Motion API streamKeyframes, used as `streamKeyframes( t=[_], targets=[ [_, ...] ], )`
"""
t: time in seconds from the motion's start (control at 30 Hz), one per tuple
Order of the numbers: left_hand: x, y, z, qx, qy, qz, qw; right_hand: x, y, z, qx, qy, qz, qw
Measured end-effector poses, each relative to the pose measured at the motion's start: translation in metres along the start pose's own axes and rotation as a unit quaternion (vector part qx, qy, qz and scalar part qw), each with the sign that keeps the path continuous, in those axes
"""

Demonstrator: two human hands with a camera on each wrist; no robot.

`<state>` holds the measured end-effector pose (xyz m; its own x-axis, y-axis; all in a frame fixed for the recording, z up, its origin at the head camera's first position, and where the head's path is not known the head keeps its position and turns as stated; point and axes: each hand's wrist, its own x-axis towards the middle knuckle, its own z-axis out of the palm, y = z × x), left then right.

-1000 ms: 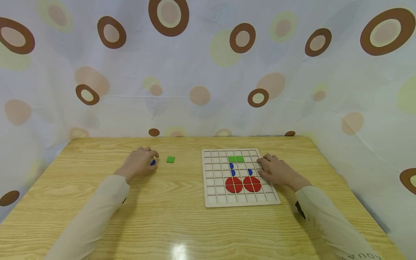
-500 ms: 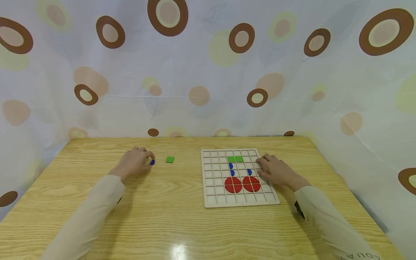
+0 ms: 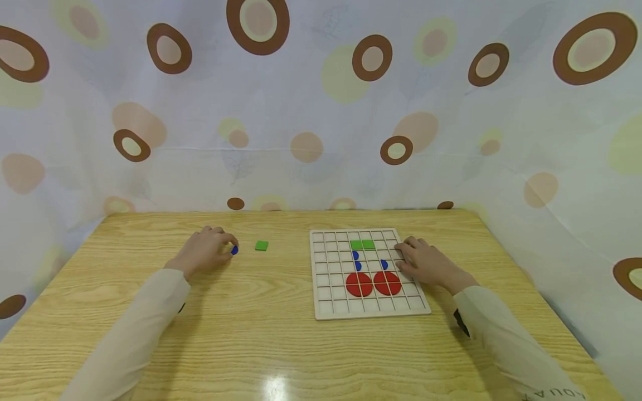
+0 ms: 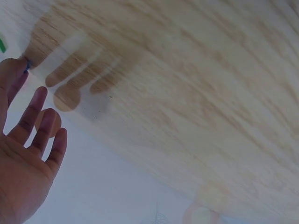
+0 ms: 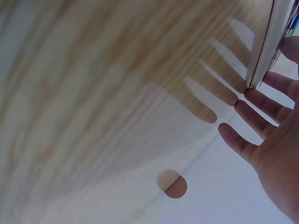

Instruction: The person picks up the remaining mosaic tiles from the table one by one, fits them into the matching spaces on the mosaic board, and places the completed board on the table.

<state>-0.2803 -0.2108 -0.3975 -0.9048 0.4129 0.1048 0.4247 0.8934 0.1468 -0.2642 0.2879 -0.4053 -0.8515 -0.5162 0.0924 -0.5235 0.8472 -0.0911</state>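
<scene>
My left hand pinches a small blue piece between thumb and forefinger, low over the left of the table. In the left wrist view the other fingers extend loosely and only a sliver of blue shows. A green square tile lies on the wood just right of it. My right hand rests on the right edge of a white gridded board, fingers extended. Set in the board are two green squares, several blue half-round pieces and two red discs, each crossed by the grid lines.
The light wooden table reaches back to a white curtain patterned with brown rings and pale dots. The same curtain hangs on both sides. Light glares off the table's front part.
My left hand has drawn a little to the left with the blue piece, which now shows more at the fingertips. The right hand and board look unmoved apart from slight camera drift.
</scene>
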Motion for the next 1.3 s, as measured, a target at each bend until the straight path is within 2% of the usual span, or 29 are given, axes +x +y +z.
streamKeyframes(
  t=[0.87,1.3],
  targets=[
    [-0.0011,0.0011,-0.0030,-0.024,0.013,-0.002,0.9996,0.0002,0.0003,-0.0004,-0.006,0.002,0.003,1.0000],
    [0.0011,0.0071,0.0001,-0.013,0.031,0.018,0.9993,-0.0006,0.0005,0.0014,-0.003,-0.003,0.011,0.9999]
  ],
)
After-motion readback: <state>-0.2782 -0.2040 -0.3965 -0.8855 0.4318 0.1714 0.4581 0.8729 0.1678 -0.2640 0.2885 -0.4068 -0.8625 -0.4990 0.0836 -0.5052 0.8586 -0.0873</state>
